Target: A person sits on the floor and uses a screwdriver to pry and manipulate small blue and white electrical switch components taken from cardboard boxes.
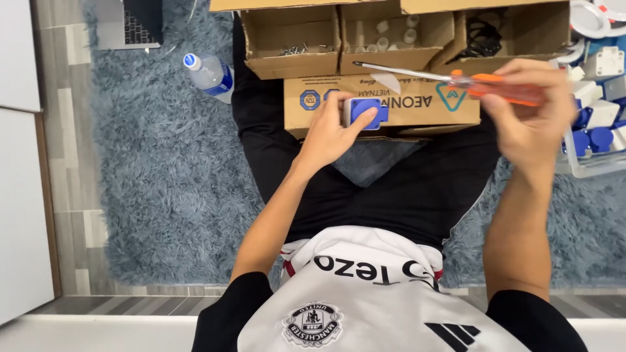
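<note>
Left grip pinching blue socket on cardboard box; right grip clasping orange screwdriver.

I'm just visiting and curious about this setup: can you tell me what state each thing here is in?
Left hand: gripping the blue socket.
Blue socket: held on the cardboard box.
Right hand: closed on the screwdriver, blurred.
Screwdriver: held level, tip pointing left.
Bottle: capped, lying on the rug.
Small boxes: open, small parts inside.
Laptop: open.
Plastic bin: open, holding blue and white parts.
</note>
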